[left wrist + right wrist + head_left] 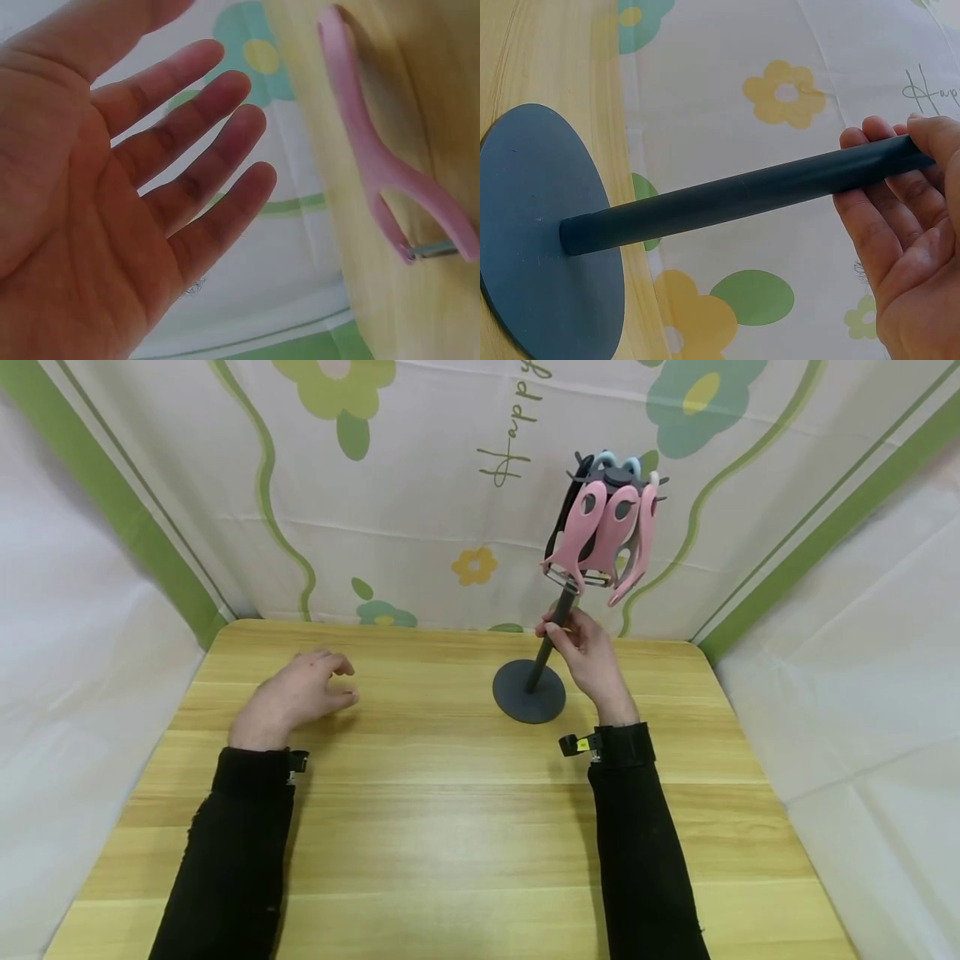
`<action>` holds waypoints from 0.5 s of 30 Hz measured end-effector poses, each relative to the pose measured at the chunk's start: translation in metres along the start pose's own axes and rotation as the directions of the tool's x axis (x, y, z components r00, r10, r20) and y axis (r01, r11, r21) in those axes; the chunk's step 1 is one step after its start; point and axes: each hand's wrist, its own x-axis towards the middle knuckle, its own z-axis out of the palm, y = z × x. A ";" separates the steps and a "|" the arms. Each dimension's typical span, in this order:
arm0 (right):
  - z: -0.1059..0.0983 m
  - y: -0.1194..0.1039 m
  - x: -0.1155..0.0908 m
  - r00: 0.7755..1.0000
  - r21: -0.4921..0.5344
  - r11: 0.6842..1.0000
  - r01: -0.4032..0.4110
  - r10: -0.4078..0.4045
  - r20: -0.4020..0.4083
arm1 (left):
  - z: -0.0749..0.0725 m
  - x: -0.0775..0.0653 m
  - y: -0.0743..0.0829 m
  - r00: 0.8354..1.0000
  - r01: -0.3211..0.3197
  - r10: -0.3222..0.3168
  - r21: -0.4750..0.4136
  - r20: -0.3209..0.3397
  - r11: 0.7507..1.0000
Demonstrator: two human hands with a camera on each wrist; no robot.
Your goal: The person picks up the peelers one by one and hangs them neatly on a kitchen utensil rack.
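My right hand grips the dark pole of a utensil stand, with the thumb on one side and fingers around the other. At the top hang several peelers with pink handles, along with black and pale blue pieces. The stand's round base is at table level; whether it rests flat I cannot tell. My left hand is held over the table's left side, holding nothing, its fingers spread and fairly straight in the left wrist view. Beside it there, a pink peeler lies on the wood; the head view does not show it.
The wooden table reaches back to a white cloth printed with flowers. White cloth walls with green borders stand at left and right. The loaded stand head rises high near the back cloth.
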 end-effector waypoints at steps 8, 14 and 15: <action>-0.001 -0.001 -0.001 1.000 0.005 1.000 0.008 -0.008 0.003 | 0.006 0.003 -0.014 1.000 -0.019 0.018 0.023 0.017 1.000; -0.001 0.000 -0.001 1.000 0.011 1.000 0.002 -0.002 0.007 | 0.010 0.004 -0.024 1.000 0.000 -0.002 0.046 0.028 0.999; -0.001 0.000 0.000 1.000 0.013 1.000 0.000 0.000 0.007 | 0.011 0.004 -0.025 1.000 0.008 -0.009 0.047 0.029 0.999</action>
